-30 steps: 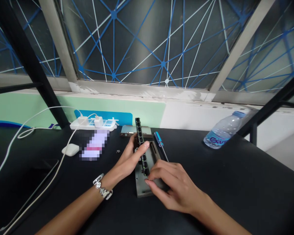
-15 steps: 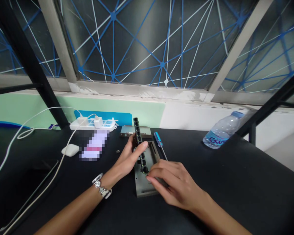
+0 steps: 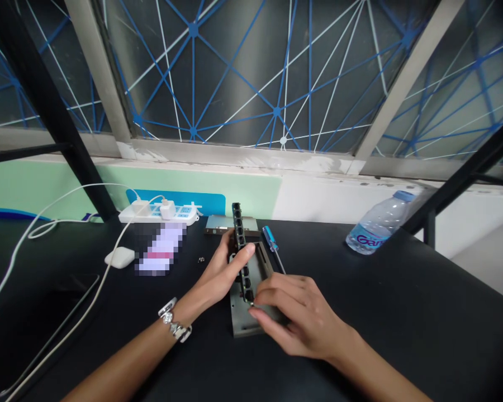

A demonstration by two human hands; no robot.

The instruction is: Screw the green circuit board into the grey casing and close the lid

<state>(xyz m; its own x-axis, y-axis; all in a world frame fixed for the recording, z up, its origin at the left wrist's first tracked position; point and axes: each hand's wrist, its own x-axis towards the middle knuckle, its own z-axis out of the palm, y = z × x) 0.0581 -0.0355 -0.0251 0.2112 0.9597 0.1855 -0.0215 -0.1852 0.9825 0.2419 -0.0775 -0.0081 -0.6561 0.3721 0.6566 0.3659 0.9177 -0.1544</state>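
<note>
A long circuit board with a row of black ports along its edge is held tilted on its side above an open grey metal case. My left hand, with a silver watch or bracelet at the wrist, grips the board around its middle, thumb across the port side. At the board's near end, the thumb and fingers of my right hand are pinched at its corner. The right hand's fingers partly cover the case. A screwdriver with a blue handle lies just right of the case.
Behind the case lies a metal cover. Small metal bits rest left of my hand. Farther left are a phone, a white earbud case, a power strip and white cables. A water bottle leans at the right.
The board's far end has swung slightly to the right, and its near end has dropped a little. Both hands keep their places on it with small finger shifts.
</note>
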